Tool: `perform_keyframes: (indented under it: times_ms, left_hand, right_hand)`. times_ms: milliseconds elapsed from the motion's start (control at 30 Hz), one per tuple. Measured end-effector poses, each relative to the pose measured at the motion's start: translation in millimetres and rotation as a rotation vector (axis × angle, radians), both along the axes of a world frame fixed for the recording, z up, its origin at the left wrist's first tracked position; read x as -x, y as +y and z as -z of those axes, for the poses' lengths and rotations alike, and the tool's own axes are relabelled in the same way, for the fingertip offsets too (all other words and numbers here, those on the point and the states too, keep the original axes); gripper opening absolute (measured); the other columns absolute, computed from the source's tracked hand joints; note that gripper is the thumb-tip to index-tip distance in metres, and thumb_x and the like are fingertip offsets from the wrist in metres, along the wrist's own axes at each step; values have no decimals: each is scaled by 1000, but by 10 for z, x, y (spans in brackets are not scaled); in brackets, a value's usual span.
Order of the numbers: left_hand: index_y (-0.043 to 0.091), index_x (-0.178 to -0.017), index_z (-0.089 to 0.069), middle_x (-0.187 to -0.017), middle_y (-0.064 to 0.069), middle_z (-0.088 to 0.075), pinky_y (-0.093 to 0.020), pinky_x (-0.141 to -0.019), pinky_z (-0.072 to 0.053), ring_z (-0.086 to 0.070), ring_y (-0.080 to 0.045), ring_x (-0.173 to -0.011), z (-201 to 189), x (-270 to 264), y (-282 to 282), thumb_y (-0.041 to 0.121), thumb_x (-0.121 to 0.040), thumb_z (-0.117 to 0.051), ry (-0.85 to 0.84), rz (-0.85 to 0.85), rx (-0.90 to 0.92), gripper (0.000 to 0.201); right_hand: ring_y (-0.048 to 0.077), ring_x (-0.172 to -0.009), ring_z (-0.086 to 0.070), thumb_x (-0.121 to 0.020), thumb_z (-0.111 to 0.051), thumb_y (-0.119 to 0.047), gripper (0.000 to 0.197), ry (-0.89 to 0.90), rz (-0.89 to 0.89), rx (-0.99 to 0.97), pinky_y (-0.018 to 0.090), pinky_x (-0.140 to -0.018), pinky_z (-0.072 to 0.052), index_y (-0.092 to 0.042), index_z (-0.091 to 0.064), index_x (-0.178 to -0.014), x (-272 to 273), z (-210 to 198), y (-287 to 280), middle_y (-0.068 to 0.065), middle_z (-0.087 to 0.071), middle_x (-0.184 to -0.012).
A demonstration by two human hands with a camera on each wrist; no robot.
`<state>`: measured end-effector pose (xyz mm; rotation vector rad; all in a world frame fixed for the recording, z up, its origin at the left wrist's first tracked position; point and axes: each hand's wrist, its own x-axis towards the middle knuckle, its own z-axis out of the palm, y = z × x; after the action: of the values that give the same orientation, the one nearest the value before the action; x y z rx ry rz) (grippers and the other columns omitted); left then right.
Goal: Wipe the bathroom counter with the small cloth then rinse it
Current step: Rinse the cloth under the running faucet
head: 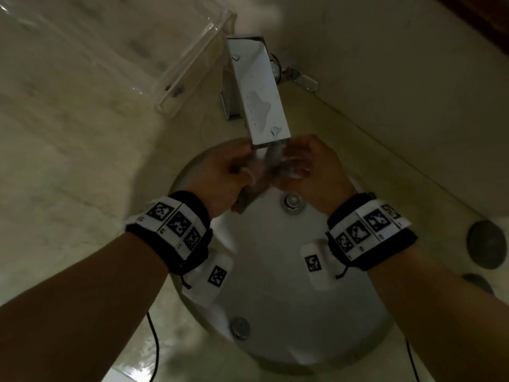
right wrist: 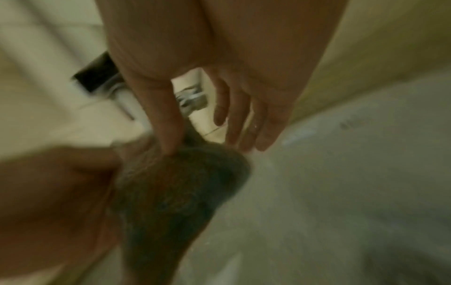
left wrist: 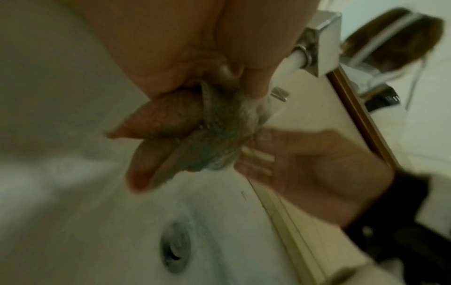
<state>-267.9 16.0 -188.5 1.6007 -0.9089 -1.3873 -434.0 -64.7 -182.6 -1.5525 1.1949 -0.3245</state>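
Note:
Water runs from the square chrome faucet [head: 259,89] into the round white sink [head: 275,271]. Under the spout my left hand [head: 228,172] grips the small wet cloth [head: 243,199], orange-brown and grey-green, bunched in the fist [left wrist: 171,48] with the cloth [left wrist: 214,138] bulging out below. My right hand [head: 311,169] is beside it in the stream. Its fingers [left wrist: 258,154] lie straight against the cloth's side, and the thumb [right wrist: 168,125] touches the top of the cloth [right wrist: 175,189]. The drain [head: 292,204] sits just below the hands.
Beige stone counter [head: 68,161] surrounds the sink. A clear acrylic tray [head: 179,64] stands at the back left beside the faucet. A dark round object [head: 486,244] lies on the counter at the right. A wall corner runs behind the faucet.

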Motion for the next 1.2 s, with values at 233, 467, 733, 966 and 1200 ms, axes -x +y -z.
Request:
perform_keyframes:
  times_ms: [233,467,733,966,1200]
  left_hand:
    - [31,-122,-57,-109,11,-71,-40,-87,-57,-70,-9,-96,-81,-35,-37,44,-80,-74,-126,88,-19,47]
    - [32,-134,-52,-116,13,-68,-29,-90,-55,-67,-2,-98,46,-31,7,45,-66,-84,-210,32,-113,76]
    - [11,-102,-67,-105,-12,-73,-42,-94,-55,-70,-28,-101,-20,154,-5,63,-88,-51,224,-131,-534,56]
    - [16,-129,-61,-120,-11,-69,-47,-90,-56,-67,-30,-109,-43,126,-29,11,-94,-58,440,-310,-282,36]
    - [30,-119,-65,-109,4,-74,-47,-92,-56,-70,-18,-101,-53,23,5,16,-90,-63,155,-160,-133,33]
  right_hand:
    - [17,-95,-69,-67,-82,-24,39,4,-158,93,42,-86,-57,-26,-65,-103,-146,-102,-12,0,-72,-100]
    - [12,-88,-69,-85,-65,-1,21,-110,24,-82,33,-78,-59,-22,-62,-89,-94,-98,-4,1,-70,-92]
    - [23,-93,-67,-82,-60,4,22,-388,261,-237,44,-83,-56,-15,-57,-92,-10,-99,135,8,-65,-97]
    - [16,-79,-67,-71,-69,16,58,-179,160,-216,31,-69,-54,-24,-45,-105,112,-65,295,7,-66,-90]
    - [17,-98,-64,-62,-82,-39,76,127,108,-157,42,-89,-55,-18,-48,-126,89,-18,196,2,-66,-108]
